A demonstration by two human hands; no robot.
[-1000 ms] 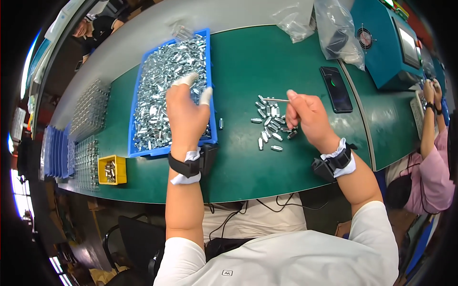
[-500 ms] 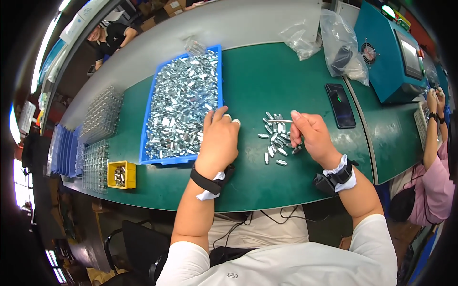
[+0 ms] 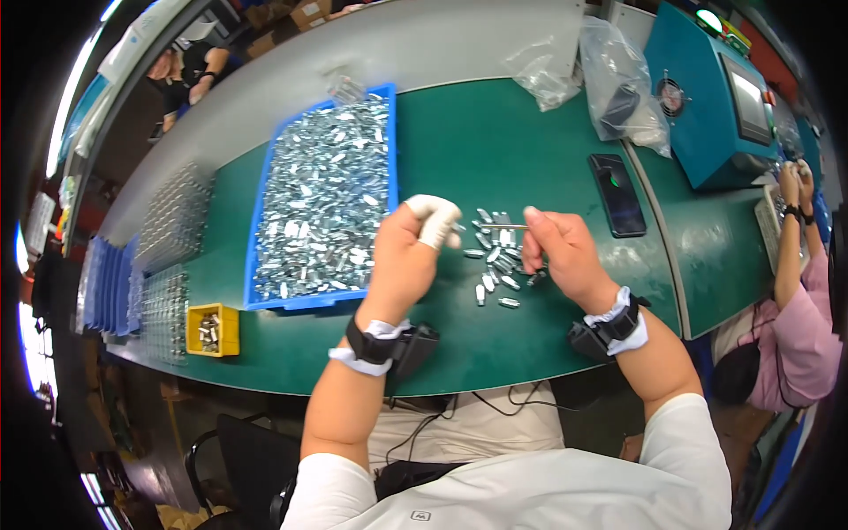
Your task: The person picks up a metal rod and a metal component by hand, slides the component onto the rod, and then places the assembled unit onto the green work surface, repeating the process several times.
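Observation:
My left hand [image 3: 411, 243], with white coverings on some fingers, is closed beside the blue bin's right edge. Its fingertips pinch a small silvery metal part, only the tip of which shows. A thin metal rod [image 3: 505, 227] is gripped between the thumb and fingers of my right hand [image 3: 565, 256], and points left toward my left hand. Beneath the rod, a loose group of small silver metal parts [image 3: 502, 263] lies on the green table. The blue bin [image 3: 391, 150] on the left is filled with many similar metal parts [image 3: 322, 194].
A yellow box [image 3: 228, 334] of metal parts stands near the front left, beside clear racks [image 3: 165, 309] and blue trays [image 3: 110, 287]. Right of the loose parts lies a black phone [image 3: 618, 196]. Plastic bags [image 3: 618, 79] and a teal machine [image 3: 707, 106] stand beyond. A co-worker [image 3: 795, 318] sits at right.
My left hand has come off the bin's edge, turned, and closed its fingers on a small metal part. My right hand keeps the rod nearly level. The whole view has shifted slightly.

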